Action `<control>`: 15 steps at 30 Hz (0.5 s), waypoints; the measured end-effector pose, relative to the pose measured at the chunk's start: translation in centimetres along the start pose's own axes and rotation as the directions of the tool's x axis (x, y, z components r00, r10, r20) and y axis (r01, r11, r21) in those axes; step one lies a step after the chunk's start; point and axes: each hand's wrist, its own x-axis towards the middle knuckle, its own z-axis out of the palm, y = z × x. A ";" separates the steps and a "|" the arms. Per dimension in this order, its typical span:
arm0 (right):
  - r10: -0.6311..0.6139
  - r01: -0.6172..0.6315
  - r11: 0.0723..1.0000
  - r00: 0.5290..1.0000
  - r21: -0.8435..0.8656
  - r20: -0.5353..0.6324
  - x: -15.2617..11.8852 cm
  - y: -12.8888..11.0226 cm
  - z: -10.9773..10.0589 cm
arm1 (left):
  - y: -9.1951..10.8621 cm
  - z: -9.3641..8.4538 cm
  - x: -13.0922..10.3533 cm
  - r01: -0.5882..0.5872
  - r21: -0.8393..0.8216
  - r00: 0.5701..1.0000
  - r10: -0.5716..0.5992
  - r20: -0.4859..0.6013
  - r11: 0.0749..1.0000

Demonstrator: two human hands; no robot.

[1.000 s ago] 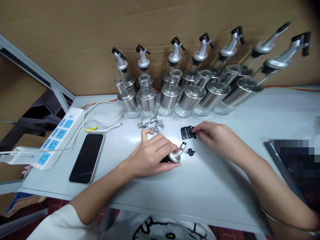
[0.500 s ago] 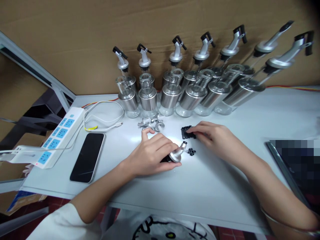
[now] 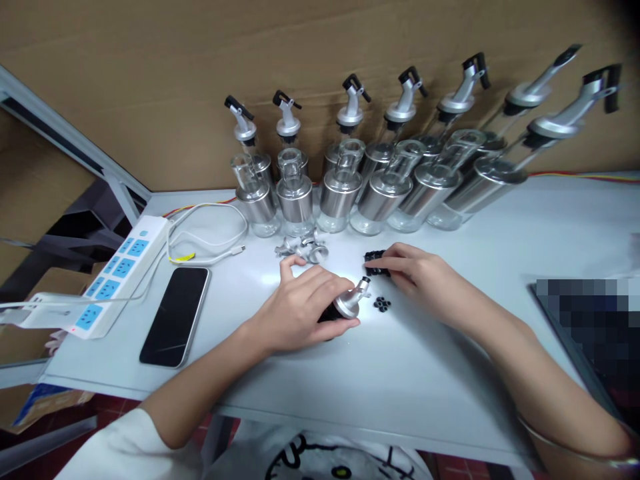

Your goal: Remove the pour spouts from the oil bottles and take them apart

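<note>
In the head view my left hand (image 3: pixel 305 303) is closed around a silver bottle pourer (image 3: pixel 351 299). Its spout, tipped with black, points up and to the right, while its black stopper end is partly hidden by my fingers. My right hand (image 3: pixel 417 270) reaches to a small cluster of black plastic pieces (image 3: pixel 373 263), fingertips bent together on its right side. Whether a piece sits between those fingers cannot be made out. Just below, between the hands, lies a small group of black round pieces (image 3: pixel 383 304). Behind my left hand rests a pile of silver metal parts (image 3: pixel 303 248).
Glass bottles with steel sleeves (image 3: pixel 341 193) stand in a front row without tops; bottles behind carry pourers (image 3: pixel 351 110). On the left lie a phone (image 3: pixel 175 317), a power strip (image 3: pixel 117 273) and a white cable (image 3: pixel 210 255). A dark, partly pixelated device (image 3: pixel 575 347) is at right.
My right fingers have shifted slightly left over the black pieces. The pourer in my left hand has tilted a little and drawn slightly up and left.
</note>
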 end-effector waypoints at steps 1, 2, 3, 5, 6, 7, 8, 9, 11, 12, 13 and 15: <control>0.003 -0.003 1.000 1.000 0.002 -0.004 0.0 0.0 0.0 | 0.0 0.0 0.0 0.000 0.004 1.000 0.000 0.001 1.000; 0.006 -0.006 1.000 1.000 0.006 -0.011 0.1 0.0 -0.1 | 0.0 0.0 0.0 0.001 0.008 1.000 -0.001 0.004 1.000; 0.008 -0.007 1.000 1.000 0.013 -0.018 0.1 0.1 -0.3 | 0.0 0.0 0.0 0.002 0.010 1.000 -0.002 0.007 1.000; 0.014 -0.013 1.000 0.999 0.027 -0.037 0.1 0.1 -0.7 | 0.0 -0.1 0.0 0.007 0.009 1.000 -0.007 0.014 1.000; 0.026 -0.025 0.999 0.998 0.031 -0.051 0.1 0.2 -0.9 | 0.1 -0.1 0.1 0.013 0.007 1.000 -0.013 0.015 1.000; 0.045 -0.043 0.999 0.997 0.033 -0.066 0.1 0.3 -1.1 | 0.1 -0.1 0.1 0.020 0.003 1.000 -0.020 0.016 1.000; 0.070 -0.068 0.997 0.995 0.033 -0.078 0.1 0.4 -1.2 | 0.1 -0.1 0.1 0.030 -0.001 0.999 -0.030 0.018 1.000; 0.097 -0.094 0.995 0.992 0.034 -0.085 0.1 0.5 -1.3 | 0.1 -0.1 0.1 0.039 -0.005 0.999 -0.039 0.020 0.999; 0.141 -0.138 0.990 0.987 0.040 -0.078 0.1 0.7 -1.2 | 0.2 -0.1 0.0 0.058 -0.014 0.998 -0.057 0.030 0.998; 0.153 -0.150 0.988 0.986 0.047 -0.065 0.1 0.8 -1.2 | 0.2 -0.2 0.0 0.064 -0.018 0.997 -0.063 0.036 0.998; 0.159 -0.156 0.986 0.986 0.054 -0.055 0.1 0.8 -1.2 | 0.2 -0.2 0.0 0.070 -0.021 0.997 -0.069 0.044 0.997; 0.162 -0.158 0.984 0.985 0.076 -0.055 0.2 0.6 -1.3 | 0.2 -0.2 0.0 0.077 -0.027 0.996 -0.075 0.056 0.997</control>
